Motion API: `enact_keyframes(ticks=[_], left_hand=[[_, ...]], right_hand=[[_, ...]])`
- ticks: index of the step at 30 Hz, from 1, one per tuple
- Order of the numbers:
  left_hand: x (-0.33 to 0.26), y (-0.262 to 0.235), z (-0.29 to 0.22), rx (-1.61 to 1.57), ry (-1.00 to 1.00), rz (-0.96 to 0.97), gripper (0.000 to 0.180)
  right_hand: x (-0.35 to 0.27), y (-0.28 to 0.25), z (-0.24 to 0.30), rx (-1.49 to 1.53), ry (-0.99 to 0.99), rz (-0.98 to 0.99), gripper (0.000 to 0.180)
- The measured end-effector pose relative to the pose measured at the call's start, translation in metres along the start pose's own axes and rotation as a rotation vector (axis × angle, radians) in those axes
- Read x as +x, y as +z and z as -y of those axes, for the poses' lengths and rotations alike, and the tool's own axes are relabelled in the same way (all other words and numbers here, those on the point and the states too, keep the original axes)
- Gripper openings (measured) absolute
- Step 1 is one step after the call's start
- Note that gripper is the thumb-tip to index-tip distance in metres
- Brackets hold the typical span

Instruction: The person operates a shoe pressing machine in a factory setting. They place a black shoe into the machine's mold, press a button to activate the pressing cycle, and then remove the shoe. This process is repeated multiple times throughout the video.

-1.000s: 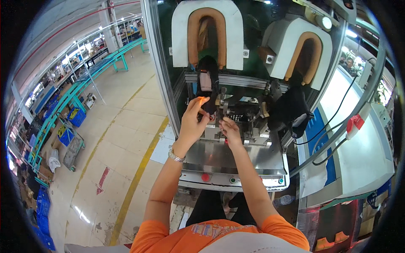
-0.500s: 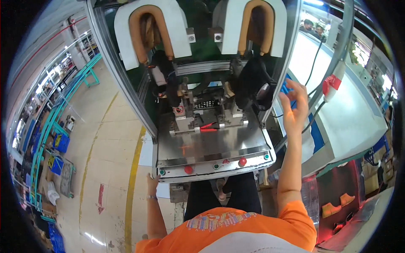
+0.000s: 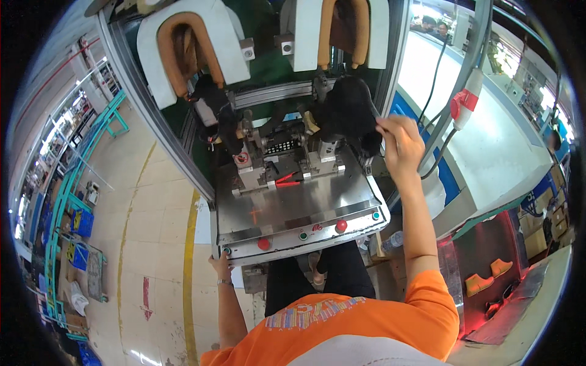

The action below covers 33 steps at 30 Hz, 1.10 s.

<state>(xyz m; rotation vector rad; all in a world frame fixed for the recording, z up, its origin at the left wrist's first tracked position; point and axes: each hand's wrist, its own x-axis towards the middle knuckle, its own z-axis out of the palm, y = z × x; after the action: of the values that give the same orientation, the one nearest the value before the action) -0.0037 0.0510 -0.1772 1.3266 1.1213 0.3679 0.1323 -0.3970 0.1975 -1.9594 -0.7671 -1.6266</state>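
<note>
My right hand (image 3: pixel 403 146) reaches up to the right side of the machine, its thumb and fingertips pinched together. They meet at the right edge of a black shoe upper (image 3: pixel 348 110) mounted on the right-hand fixture; whatever sits between them is too small to make out. Down at the near left corner, my left hand (image 3: pixel 221 265) touches the front panel (image 3: pixel 281 245) beside a green button (image 3: pixel 227 251), its fingers apart. Another black piece (image 3: pixel 213 110), also like a shoe upper, hangs on the left-hand fixture. Red-handled pliers (image 3: pixel 287 181) lie on the steel plate (image 3: pixel 262 213) between the fixtures.
Two white blocks with brown U-shaped pads, a left pad (image 3: pixel 177 36) and a right pad (image 3: pixel 361 30), hang above. Red buttons, including one (image 3: pixel 341 226), line the panel. A metal post (image 3: pixel 470 79) carries a red-and-white plug (image 3: pixel 467 100). Orange shoes (image 3: pixel 479 284) sit in a red-lit compartment at right.
My right hand has moved left to the black upper, and its spread fingers have closed into a pinch. My left hand has come up to the green button. The whole view has shifted slightly.
</note>
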Motion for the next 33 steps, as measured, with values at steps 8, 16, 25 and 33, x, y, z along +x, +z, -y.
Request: enact_keyframes(ticks=[8,16,25,33], left_hand=[[-0.022,-0.003,-0.014,0.047,-0.061,0.092,0.073],[-0.025,0.003,-0.008,0.237,0.336,-0.098,0.059],[-0.251,0.157,-0.076,0.33,1.324,0.945,0.047],[-0.388,0.233,-0.029,0.225,1.239,1.8,0.078]], right_hand=[[-0.021,-0.125,0.029,0.074,0.405,0.292,0.019],[-0.104,-0.254,0.036,-0.122,0.948,0.611,0.016],[-0.14,-0.291,0.052,-0.6,1.0,0.416,0.01],[-0.1,-0.187,0.028,-0.329,0.732,0.538,0.013]])
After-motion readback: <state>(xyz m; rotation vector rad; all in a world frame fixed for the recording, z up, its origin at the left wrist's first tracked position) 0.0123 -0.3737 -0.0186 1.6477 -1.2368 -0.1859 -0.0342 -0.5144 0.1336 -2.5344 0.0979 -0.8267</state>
